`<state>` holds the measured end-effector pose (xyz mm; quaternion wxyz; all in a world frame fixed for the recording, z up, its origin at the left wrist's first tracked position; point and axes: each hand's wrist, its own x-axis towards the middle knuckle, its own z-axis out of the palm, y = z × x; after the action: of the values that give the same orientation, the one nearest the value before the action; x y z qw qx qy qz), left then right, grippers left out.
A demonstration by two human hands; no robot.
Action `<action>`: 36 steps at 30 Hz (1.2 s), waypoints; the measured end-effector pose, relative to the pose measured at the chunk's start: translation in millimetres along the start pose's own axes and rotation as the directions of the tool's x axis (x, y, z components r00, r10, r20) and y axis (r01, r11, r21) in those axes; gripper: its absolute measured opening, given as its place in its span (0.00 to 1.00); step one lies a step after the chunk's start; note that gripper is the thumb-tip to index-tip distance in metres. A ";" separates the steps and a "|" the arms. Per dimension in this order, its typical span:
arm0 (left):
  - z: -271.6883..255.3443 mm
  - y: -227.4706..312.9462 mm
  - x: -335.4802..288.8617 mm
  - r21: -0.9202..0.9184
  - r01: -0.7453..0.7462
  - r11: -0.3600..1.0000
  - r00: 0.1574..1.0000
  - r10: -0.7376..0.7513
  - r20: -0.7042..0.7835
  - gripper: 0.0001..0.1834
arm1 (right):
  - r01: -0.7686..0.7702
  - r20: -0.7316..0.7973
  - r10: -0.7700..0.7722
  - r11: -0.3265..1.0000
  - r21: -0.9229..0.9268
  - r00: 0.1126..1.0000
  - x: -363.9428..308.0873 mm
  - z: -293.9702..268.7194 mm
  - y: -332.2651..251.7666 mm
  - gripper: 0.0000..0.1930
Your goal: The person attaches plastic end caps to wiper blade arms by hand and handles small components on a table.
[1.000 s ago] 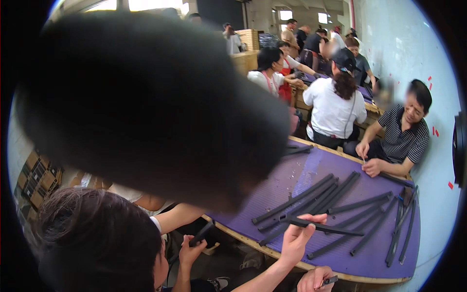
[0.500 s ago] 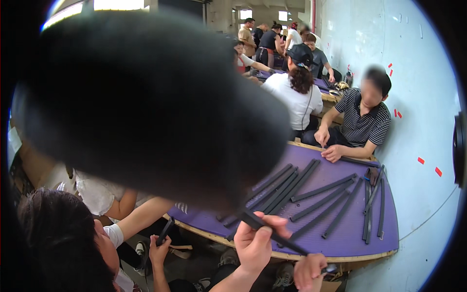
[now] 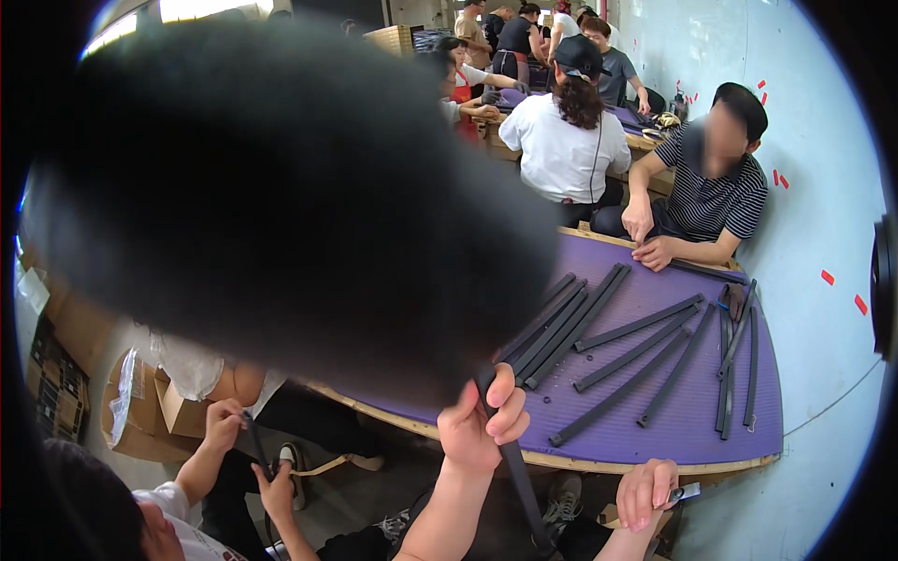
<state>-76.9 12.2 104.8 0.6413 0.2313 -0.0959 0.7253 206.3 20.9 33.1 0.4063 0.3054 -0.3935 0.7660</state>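
One strip [image 3: 520, 479] in left hand [image 3: 479, 430], plastic-draped carton [image 3: 150, 432]

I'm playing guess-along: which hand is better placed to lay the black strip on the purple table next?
Probably the left hand: it grips the black strip near the purple table. The right hand holds a small silver tool.

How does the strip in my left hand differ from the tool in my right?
The strip is black; the tool looks silvery. The strip is long, while only a short piece of the tool shows. The strip slants steeply; the tool juts sideways. Both are hand-held.
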 end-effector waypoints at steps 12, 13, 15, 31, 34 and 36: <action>-26.2 -6.9 -3.9 -0.355 0.150 0.923 0.977 -0.082 0.199 0.25 | -0.134 -0.367 0.034 0.959 -0.251 0.929 15.4 27.4 42.2 0.06; -24.5 -8.8 -3.7 -0.325 0.153 0.933 0.979 -0.097 0.182 0.25 | -0.210 -0.382 0.105 0.946 -0.245 0.918 7.3 22.5 42.4 0.06; -20.9 -18.1 -2.6 -0.321 0.176 0.931 0.978 -0.126 0.169 0.25 | -0.245 -0.406 0.104 0.917 -0.314 0.908 12.8 18.4 40.6 0.05; -23.8 -78.3 -24.6 0.352 0.459 0.815 0.886 -0.450 -0.113 0.26 | -0.292 -0.121 -0.491 -0.289 -0.912 0.863 79.8 33.9 47.6 0.09; -27.1 -73.1 -23.5 0.436 0.445 0.782 0.883 -0.464 -0.069 0.31 | -0.256 -0.051 -0.459 -0.396 -0.882 0.887 88.4 28.7 48.9 0.09; -30.7 -72.2 -24.5 0.458 0.439 0.773 0.891 -0.442 -0.107 0.31 | -0.246 -0.031 -0.447 -0.431 -0.868 0.894 93.4 25.7 49.5 0.10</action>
<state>-11.4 15.4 55.3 0.7171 0.3979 0.1376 0.5554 122.3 16.9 102.0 0.6160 -0.3087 -0.7216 0.0680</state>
